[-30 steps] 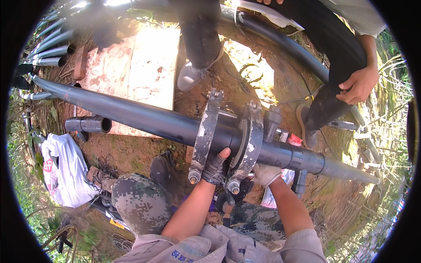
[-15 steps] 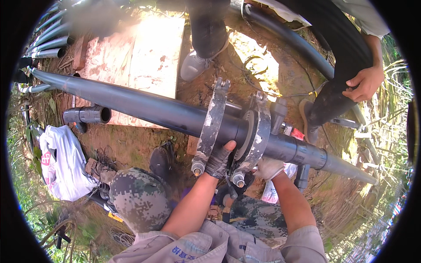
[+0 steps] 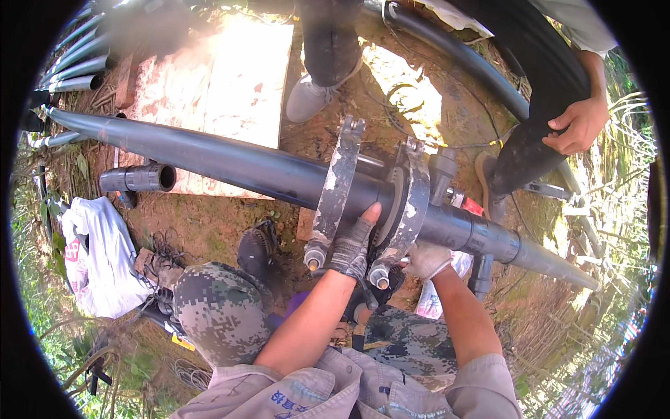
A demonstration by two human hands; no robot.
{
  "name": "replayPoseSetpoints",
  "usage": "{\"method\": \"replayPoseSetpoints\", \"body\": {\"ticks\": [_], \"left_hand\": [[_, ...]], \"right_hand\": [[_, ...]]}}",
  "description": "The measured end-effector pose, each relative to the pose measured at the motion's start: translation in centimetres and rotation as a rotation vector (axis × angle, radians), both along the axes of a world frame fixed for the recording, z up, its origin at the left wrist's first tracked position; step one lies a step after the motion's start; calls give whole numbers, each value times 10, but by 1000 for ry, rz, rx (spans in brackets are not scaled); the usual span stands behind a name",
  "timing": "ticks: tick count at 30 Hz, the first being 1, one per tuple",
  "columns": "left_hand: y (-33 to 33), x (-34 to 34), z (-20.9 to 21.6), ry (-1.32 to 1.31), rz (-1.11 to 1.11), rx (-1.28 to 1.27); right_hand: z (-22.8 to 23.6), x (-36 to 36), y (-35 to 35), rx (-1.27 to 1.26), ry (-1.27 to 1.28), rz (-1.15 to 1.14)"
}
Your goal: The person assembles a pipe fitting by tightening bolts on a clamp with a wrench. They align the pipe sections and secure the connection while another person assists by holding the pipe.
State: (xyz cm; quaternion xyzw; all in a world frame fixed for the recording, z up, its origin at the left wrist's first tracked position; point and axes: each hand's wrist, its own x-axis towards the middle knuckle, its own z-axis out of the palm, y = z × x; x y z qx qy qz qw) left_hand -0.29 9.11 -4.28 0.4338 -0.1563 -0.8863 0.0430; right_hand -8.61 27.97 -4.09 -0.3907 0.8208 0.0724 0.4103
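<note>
A long black plastic pipe (image 3: 230, 162) runs from the far left to the middle, held in a worn ring clamp (image 3: 336, 188). A second ring clamp (image 3: 417, 202) grips a black fitting (image 3: 481, 237) on the right. Between the clamps, my left hand (image 3: 351, 246) in a grey fingerless glove closes on the pipe from the near side. Its thumb lies on the pipe by the joint; the other fingers are hidden beneath. My right hand (image 3: 428, 261), in a pale glove, is closed low beside the right clamp's bolt end (image 3: 379, 275). What its fingers hold is hidden.
Another person stands across the pipe, one hand (image 3: 581, 127) near the knee, a grey shoe (image 3: 308, 99) by a pale board (image 3: 244, 77). A short black pipe fitting (image 3: 139, 179) and a white bag (image 3: 101, 258) lie left. More black pipe (image 3: 460, 59) curves behind.
Both hands keep their places at the clamps, with only slight shifts. The clamps and pipe sit a little higher in the view. Nothing is visibly taken up or let go.
</note>
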Motion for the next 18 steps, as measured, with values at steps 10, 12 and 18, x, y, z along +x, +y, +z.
{"method": "replayPoseSetpoints", "body": {"ticks": [10, 12, 18], "left_hand": [[0, -5, 37, -222, 0, 5], [4, 0, 22, -120, 27, -111], [10, 20, -23, -6, 10, -194]], "right_hand": [[1, 3, 1, 16, 48, 17], [-3, 4, 5, -3, 56, 33], [-14, 5, 18, -199, 138, 85]]}}
